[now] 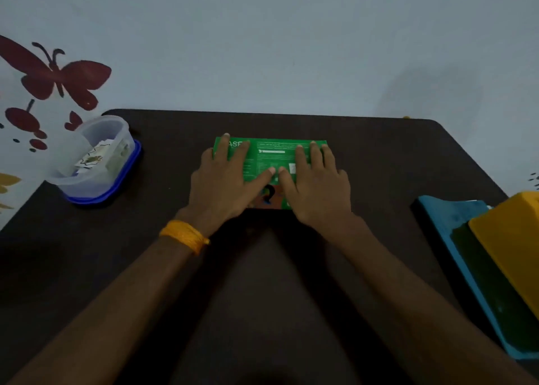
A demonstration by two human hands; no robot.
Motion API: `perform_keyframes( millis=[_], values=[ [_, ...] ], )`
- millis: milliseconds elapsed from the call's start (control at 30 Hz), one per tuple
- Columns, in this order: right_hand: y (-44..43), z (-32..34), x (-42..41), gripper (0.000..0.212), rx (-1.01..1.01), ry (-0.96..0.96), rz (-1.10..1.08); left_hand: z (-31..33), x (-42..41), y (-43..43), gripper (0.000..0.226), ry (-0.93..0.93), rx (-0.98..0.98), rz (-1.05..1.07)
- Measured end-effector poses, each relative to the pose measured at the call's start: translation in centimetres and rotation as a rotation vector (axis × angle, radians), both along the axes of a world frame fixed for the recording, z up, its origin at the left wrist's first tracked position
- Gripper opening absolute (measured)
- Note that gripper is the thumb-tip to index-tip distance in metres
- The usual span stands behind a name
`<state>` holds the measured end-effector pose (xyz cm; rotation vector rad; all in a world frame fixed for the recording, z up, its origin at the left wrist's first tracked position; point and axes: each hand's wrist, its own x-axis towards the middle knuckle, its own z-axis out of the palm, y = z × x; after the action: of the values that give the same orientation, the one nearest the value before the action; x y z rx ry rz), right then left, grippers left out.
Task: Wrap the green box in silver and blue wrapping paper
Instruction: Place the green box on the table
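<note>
Dim, bluish light overall. Deep shadow pools between my forearms, near side of flat green printed cardboard box. Box print soft, mostly unreadable. Faint grey shadow on pale blue wall beyond box, rightward. Edges of dark brown table bow.

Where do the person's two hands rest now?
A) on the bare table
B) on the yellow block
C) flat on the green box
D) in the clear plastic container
C: the left hand and right hand lie, fingers straight, on the flat green cardboard box.
</note>
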<state>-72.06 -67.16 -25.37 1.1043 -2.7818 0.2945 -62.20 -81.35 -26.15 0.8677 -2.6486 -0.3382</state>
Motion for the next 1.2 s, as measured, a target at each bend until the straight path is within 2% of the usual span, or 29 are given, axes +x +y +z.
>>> perform_keyframes(
  millis=[67, 167, 200, 267, 333, 400, 467, 500, 633, 733, 833, 900, 1000, 1133, 1200],
  values=[
    [-0.6, -0.1, -1.0, 0.072, 0.026, -0.010, 0.034, 0.2, -0.8, -2.1, 0.092, -0.039, 0.024, -0.041],
    [-0.5, -0.5, -1.6, 0.099, 0.090, 0.025, 0.104, 0.2, -0.6, -3.7, 0.105, -0.068, -0.003, -0.105],
    [-0.2, -0.5, -1.4, 0.094, 0.088, 0.019, 0.099, 0.1, -0.2, -3.6, 0.105, -0.055, -0.016, -0.109],
    [0.3, -0.3, -0.6, 0.069, 0.058, 0.011, 0.086, 0.0, 1.1, -2.7, 0.098, -0.028, -0.012, -0.082],
    [1.4, 0.0, 1.4, 0.060, 0.024, 0.023, 0.112, -0.2, 3.2, -1.2, 0.094, -0.013, 0.014, -0.066],
    [2.4, 0.0, 3.1, 0.066, 0.034, 0.008, 0.125, -0.2, 4.7, -0.3, 0.084, 0.004, 0.095, -0.071],
    [3.8, 0.1, 5.4, 0.084, 0.036, 0.018, 0.135, -0.1, 6.8, 1.0, 0.071, 0.036, 0.155, -0.080],
    [4.6, 0.0, 6.3, 0.087, 0.016, 0.002, 0.121, 0.1, 7.9, 1.7, 0.068, 0.043, 0.174, -0.079],
    [7.1, -0.9, 10.4, 0.070, -0.195, -0.078, -0.014, 0.3, 12.4, 4.0, 0.061, 0.097, 0.269, -0.046],
    [7.4, -1.7, 14.1, 0.065, -0.513, -0.264, -0.098, 0.1, 16.1, 5.5, 0.048, 0.170, 0.256, -0.004],
    [5.9, -2.2, 17.8, 0.081, -0.665, -0.482, -0.055, -0.1, 19.8, 6.3, 0.054, 0.227, 0.213, 0.071],
    [4.0, -2.4, 20.1, 0.091, -0.695, -0.632, -0.009, -0.1, 22.0, 6.1, 0.062, 0.228, 0.206, 0.143],
    [0.2, -2.7, 23.4, 0.093, -0.672, -0.763, 0.110, -0.3, 25.1, 4.7, 0.077, 0.140, 0.152, 0.255],
    [-4.2, -2.7, 25.9, 0.099, -0.689, -0.889, 0.234, -0.3, 29.5, 1.8, 0.053, 0.143, 0.109, 0.289],
    [-6.0, -2.7, 26.5, 0.078, -0.686, -0.967, 0.298, -0.7, 31.6, 0.2, 0.048, 0.188, 0.147, 0.305]
  ],
)
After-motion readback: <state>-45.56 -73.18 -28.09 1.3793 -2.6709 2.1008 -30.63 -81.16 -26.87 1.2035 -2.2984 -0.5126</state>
